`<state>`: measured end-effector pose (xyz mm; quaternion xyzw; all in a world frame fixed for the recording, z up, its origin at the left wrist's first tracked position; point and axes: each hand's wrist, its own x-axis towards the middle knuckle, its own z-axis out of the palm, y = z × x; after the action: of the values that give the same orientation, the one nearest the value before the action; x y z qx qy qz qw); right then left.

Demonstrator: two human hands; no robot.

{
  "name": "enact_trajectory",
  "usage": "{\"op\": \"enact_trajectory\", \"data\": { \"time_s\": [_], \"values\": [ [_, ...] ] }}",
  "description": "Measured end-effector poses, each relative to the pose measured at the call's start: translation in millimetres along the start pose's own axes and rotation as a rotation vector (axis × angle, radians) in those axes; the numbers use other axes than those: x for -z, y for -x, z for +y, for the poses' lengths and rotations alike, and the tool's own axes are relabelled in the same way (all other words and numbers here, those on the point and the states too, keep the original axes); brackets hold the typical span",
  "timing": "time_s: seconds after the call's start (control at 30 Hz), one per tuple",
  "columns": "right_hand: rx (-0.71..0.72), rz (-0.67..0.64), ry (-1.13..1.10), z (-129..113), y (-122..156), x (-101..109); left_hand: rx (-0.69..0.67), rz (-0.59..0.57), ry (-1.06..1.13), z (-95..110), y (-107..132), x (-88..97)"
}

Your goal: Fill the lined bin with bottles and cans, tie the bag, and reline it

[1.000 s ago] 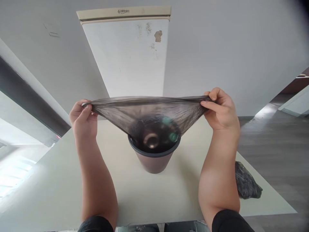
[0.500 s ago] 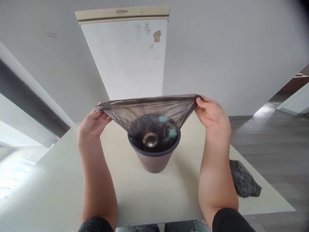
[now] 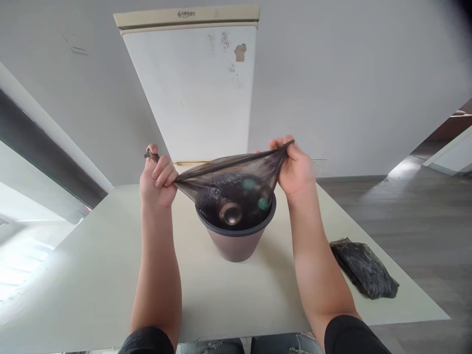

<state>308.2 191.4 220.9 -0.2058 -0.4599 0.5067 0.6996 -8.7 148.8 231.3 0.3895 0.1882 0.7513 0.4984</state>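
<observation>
A thin, see-through black garbage bag (image 3: 206,189) stretches up out of a brownish-pink trash can (image 3: 238,246) with a dark rim. My left hand (image 3: 158,179) is closed round the bag's left corner, and a tip of the plastic pokes out near the thumb. At the opposite corner, my right hand (image 3: 295,169) pinches the bag's top edge. Both hands are above the can, one to each side. Through the plastic a round metallic object (image 3: 232,215) and two green blobs (image 3: 263,203) show; what they are I cannot make out.
The can stands on a pale table (image 3: 232,295). A folded bundle of black plastic (image 3: 365,268) lies on the table at the right. Beyond the table, a white refrigerator (image 3: 195,93) stands against the grey wall.
Both hands have come closer together, the left moving right and the right moving left. The bag's top edge has slackened, and my left hand has gathered its corner into a fist.
</observation>
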Motion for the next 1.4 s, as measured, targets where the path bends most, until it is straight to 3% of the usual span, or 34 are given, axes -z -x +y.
{"op": "enact_trajectory", "data": {
  "time_s": [0.1,0.23,0.37,0.53,0.73,0.9,1.0,1.17,1.3,1.4],
  "values": [
    [-0.03,-0.029,0.036,-10.0,7.1,-5.0,0.109,-0.12,-0.129,4.7,8.5,-12.0],
    [-0.127,-0.201,0.124,-27.3,19.6,-17.6,0.259,-0.199,-0.233,5.5,21.4,-34.8],
    [-0.182,-0.386,0.214,-33.2,33.4,-33.1,0.23,-0.249,-0.416,-5.0,37.0,-56.7],
    [-0.18,-0.512,0.33,-28.0,43.5,-44.7,0.151,-0.313,-0.673,-20.4,50.5,-75.0],
    [-0.155,-0.396,0.502,-27.2,49.6,-47.5,0.03,-0.34,-0.754,-20.9,57.5,-80.8],
    [-0.21,-0.577,0.557,-26.2,61.2,-56.6,0.103,-0.462,-0.809,-18.4,64.5,-84.6],
    [-0.193,-0.591,0.621,-27.0,64.3,-60.7,0.056,-0.382,-0.876,-19.3,66.7,-85.8],
    [-0.114,-0.524,0.798,-34.0,62.9,-56.7,-0.156,-0.168,-0.96,-24.7,65.3,-83.7],
    [-0.026,-0.506,0.898,-40.6,63.7,-50.6,-0.278,-0.197,-1.081,-29.0,64.5,-81.6],
    [0.038,-0.48,0.912,-44.3,65.1,-48.5,-0.287,-0.284,-1.218,-27.3,67.1,-82.6]
  ]
}}
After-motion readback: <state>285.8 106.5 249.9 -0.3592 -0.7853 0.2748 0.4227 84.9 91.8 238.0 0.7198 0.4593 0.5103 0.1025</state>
